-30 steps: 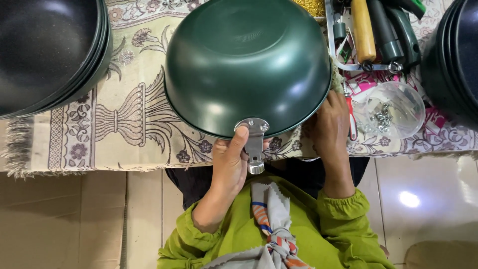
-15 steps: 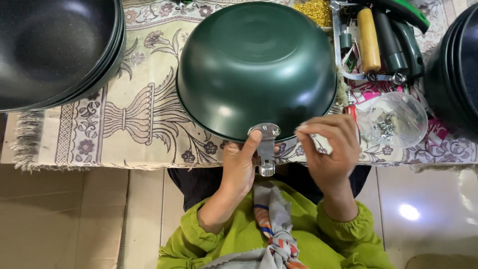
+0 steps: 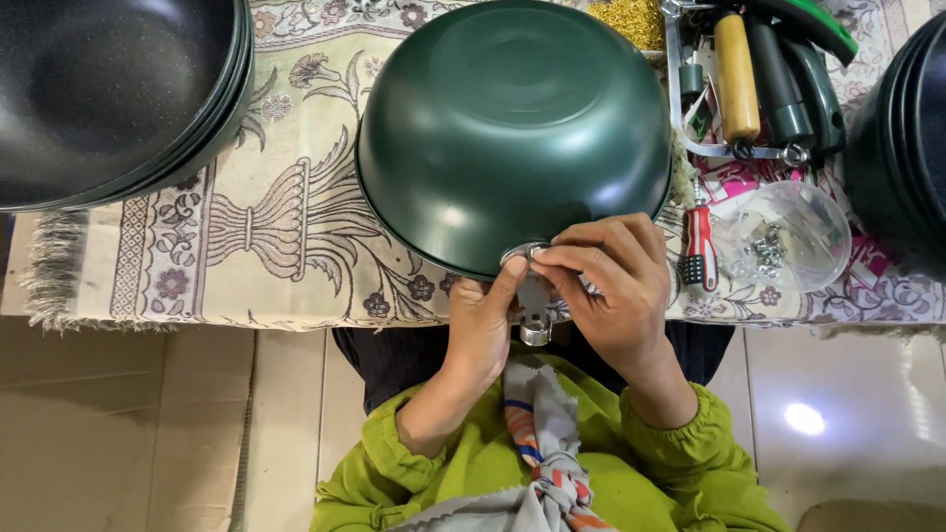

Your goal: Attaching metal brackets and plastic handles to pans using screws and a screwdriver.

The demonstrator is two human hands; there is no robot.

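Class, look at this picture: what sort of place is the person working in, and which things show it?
Probably a small cookware assembly workshop. Both hands hold a metal bracket at the rim of an upturned green pan; stacked dark pans wait alongside, with a screwdriver and a tub of screws.

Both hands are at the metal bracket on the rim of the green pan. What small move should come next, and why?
Probably press the fastener home. The left hand steadies the metal bracket against the upturned green pan, and the right hand pinches something small at its top end, too hidden to identify. The red-handled screwdriver lies untouched beside the right hand, so tightening likely follows.
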